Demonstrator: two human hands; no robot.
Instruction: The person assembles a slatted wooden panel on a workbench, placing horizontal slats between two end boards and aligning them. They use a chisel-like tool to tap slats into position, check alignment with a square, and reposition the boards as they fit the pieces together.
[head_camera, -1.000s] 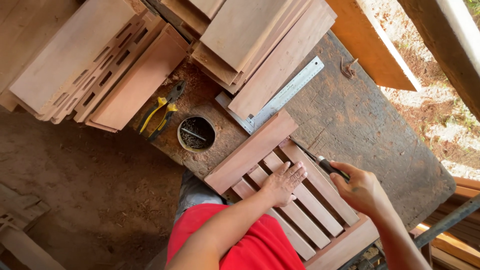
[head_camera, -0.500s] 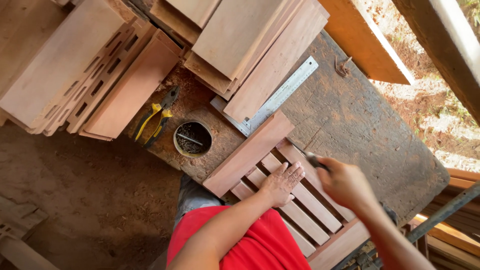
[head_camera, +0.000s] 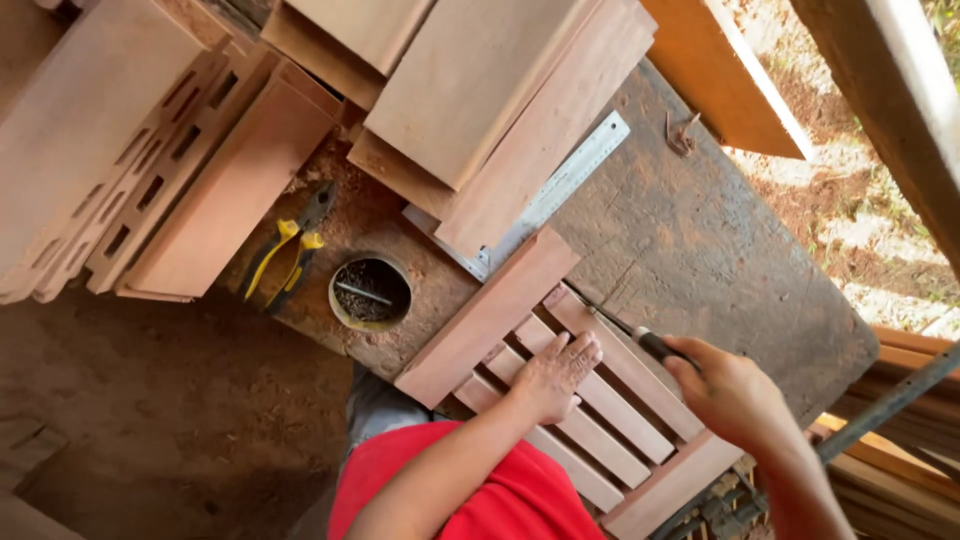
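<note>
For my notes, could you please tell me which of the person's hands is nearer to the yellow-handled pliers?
The left hand is nearer: it lies flat on the slatted panel, right of the pliers. The right hand, gripping a thin tool, is farther right.

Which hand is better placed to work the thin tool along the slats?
Right. The right hand already grips the thin tool, its tip on the slatted wooden panel. The left hand lies flat on the slats, steadying them.

Your left hand rests on a smooth, matt wooden slat frame; the workbench is rough, dusty wood, the ruler dull metal.
</note>
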